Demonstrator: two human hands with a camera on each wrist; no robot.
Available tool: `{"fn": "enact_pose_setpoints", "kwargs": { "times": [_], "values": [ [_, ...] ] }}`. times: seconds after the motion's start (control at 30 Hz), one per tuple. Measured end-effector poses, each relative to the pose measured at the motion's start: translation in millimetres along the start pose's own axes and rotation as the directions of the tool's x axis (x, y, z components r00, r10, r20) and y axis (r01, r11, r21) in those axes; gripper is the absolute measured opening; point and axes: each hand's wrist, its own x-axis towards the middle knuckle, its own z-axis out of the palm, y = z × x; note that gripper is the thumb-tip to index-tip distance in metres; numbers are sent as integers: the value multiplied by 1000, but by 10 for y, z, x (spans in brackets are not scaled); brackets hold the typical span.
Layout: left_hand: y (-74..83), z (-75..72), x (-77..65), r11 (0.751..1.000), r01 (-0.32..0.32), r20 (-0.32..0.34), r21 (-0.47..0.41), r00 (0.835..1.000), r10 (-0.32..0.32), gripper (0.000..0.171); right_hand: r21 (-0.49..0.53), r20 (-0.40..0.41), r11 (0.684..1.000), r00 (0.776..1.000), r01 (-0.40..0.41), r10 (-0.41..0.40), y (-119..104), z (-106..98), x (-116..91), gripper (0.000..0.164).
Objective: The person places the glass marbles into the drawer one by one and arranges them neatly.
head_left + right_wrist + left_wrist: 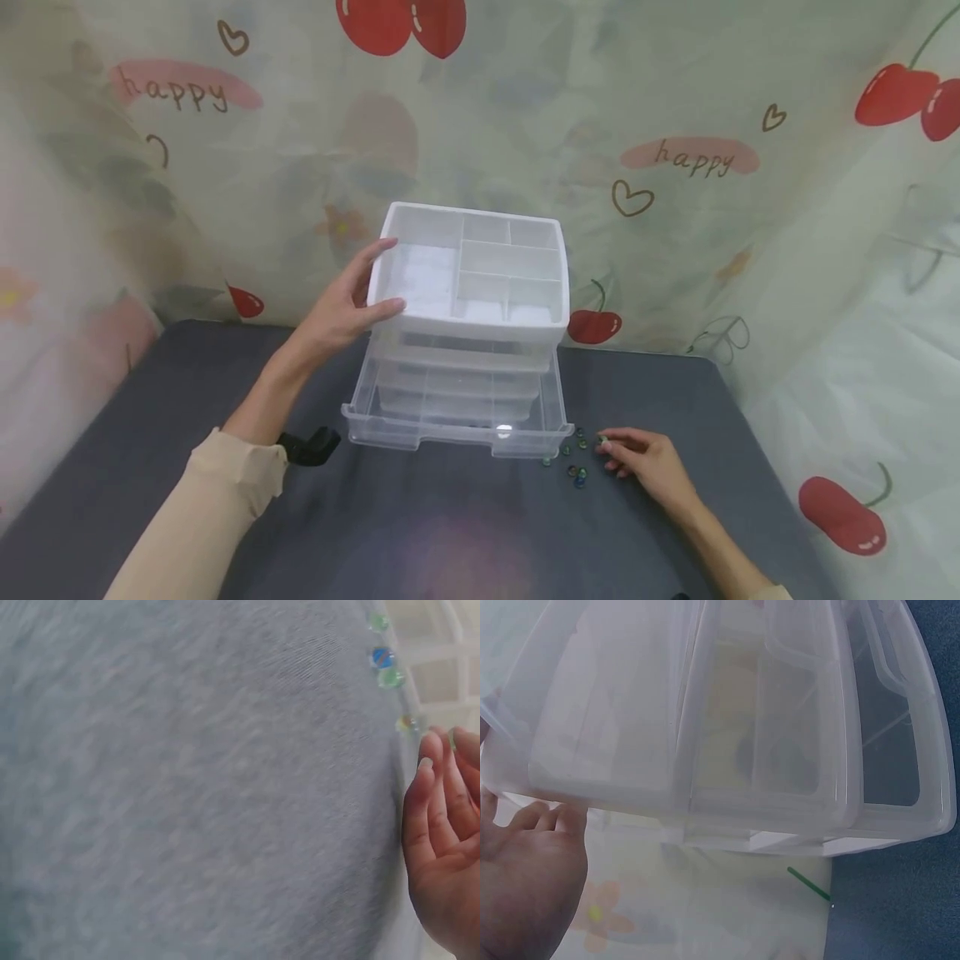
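A white storage box [471, 327] with clear drawers and a divided top tray stands toward the back of the table. My left hand [341, 304] grips its upper left side, thumb and fingers over the tray rim. The lowest clear drawer [457, 433] is pulled out toward me. To its right, my right hand [648, 462] pinches a small green marble [452, 739] between thumb and fingertips, low over the table. Several loose glass marbles [581, 477] lie between that hand and the drawer's front corner. In the right wrist view a blue marble [382, 657] lies among green ones.
The dark cloth-covered table [420, 525] reaches a printed curtain [510, 108] close behind the box. A black object [311, 447] shows beside the left wrist. The top tray's compartments [510, 262] face upward.
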Motion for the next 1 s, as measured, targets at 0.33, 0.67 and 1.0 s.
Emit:
{"fn": "enact_pose_setpoints", "kwargs": {
  "times": [0.33, 0.67, 1.0],
  "values": [
    [1, 19, 19, 1000, 5, 0, -18, 1000, -5, 78, -15, -11, 998, 998, 67, -68, -221, -40, 25, 31],
    [10, 13, 4, 1000, 14, -7, 15, 1000, -14, 77, -74, 15, 990, 993, 120, -119, -532, -76, -21, 31],
    [34, 26, 8, 1000, 15, -1, 5, 1000, -15, 78, -39, 68, 988, 987, 147, -145, -863, -101, -68, 26]
  ]
}}
